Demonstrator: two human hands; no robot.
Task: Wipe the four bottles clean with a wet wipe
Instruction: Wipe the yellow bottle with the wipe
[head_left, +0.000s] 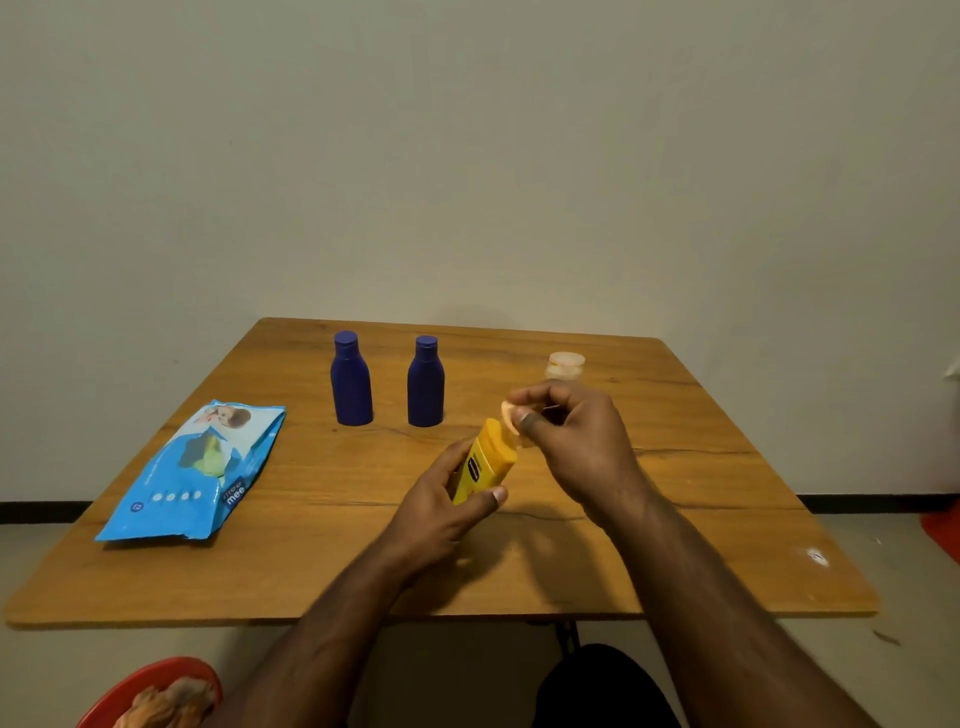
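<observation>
We grip the yellow bottle (483, 462) in our left hand (441, 509); right hand (566, 441) pinches something pale at its cap, blurred.

Yellow bottle (483, 462) tilted, held above table — two blue bottles (351, 379) upright behind.

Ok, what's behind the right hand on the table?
Behind the right hand stands a small clear jar with a pale lid; only its top shows, the hand covers the rest. That hand pinches something pale at the yellow bottle, too blurred to identify.
</observation>
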